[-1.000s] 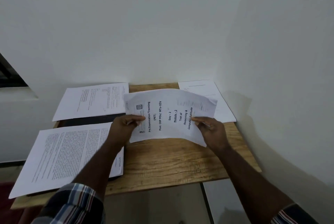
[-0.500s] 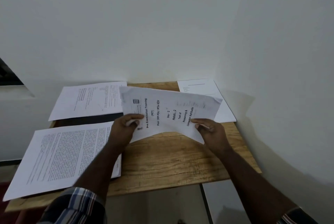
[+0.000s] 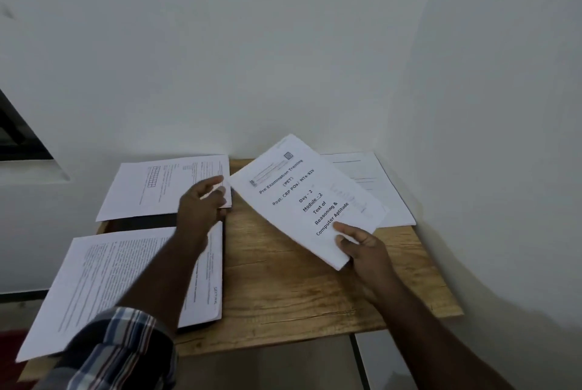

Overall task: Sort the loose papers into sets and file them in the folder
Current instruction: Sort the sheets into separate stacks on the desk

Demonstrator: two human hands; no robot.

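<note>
The nearest paper is the dense-text set point(image 3: 104, 289), which lies at the near left of the table point(image 3: 283, 295) and hangs a little over its edge. A dark flat thing, probably the folder point(image 3: 138, 222), shows from under it and continues toward the wall; I cannot tell for sure that it is the folder.

The right hand point(image 3: 362, 251) holds the cover-page set point(image 3: 311, 200) by its near corner, the thumb on top of the printed side and the other fingers curled below. This set is lifted from the table and tilted, its far end pointing at the wall. I judge it to be only a few sheets: very light, soft and ready to bend, so one corner grip lets the free end sag and the sheets can slide apart. A hold nearer the middle of a long edge, or a second hand under it, would keep it flat. The paper is not fragile, but it creases easily.

The left hand point(image 3: 203, 204) is stretched forward across the dense-text set, the sleeve point(image 3: 119, 348) low in the view. Its fingers are loosely straight and apart, holding nothing, and the tips touch or nearly touch the right edge of the grid-page set point(image 3: 163, 188) that lies farther back on the left.

Farthest, a faint-printed sheet point(image 3: 378, 188) lies at the right corner by the wall, partly behind the held set.
</note>
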